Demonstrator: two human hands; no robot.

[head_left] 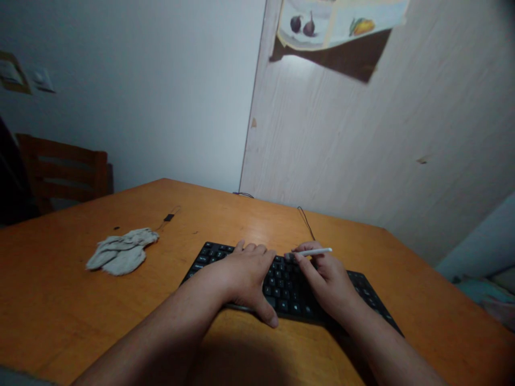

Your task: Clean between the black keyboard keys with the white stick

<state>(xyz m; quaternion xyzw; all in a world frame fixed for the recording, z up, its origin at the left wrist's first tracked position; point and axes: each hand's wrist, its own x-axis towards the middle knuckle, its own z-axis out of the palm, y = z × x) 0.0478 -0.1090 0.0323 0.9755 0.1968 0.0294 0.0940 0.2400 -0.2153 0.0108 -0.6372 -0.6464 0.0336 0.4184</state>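
Observation:
A black keyboard (281,289) lies on the wooden table, partly covered by both hands and forearms. My left hand (249,276) rests across its left part, fingers spread toward the far edge and thumb over the near edge, holding nothing. Above the right-middle keys, my right hand (322,271) is closed on a small brush with a white handle (317,251). The handle points right, and the dark brush end is at the upper row of keys.
A crumpled grey cloth (123,252) lies on the table (56,279) at the left, near a small black tag (169,217) on a string. A black cable (306,222) runs from behind the keyboard. Beyond the table stand a wall and a wooden chair (66,169).

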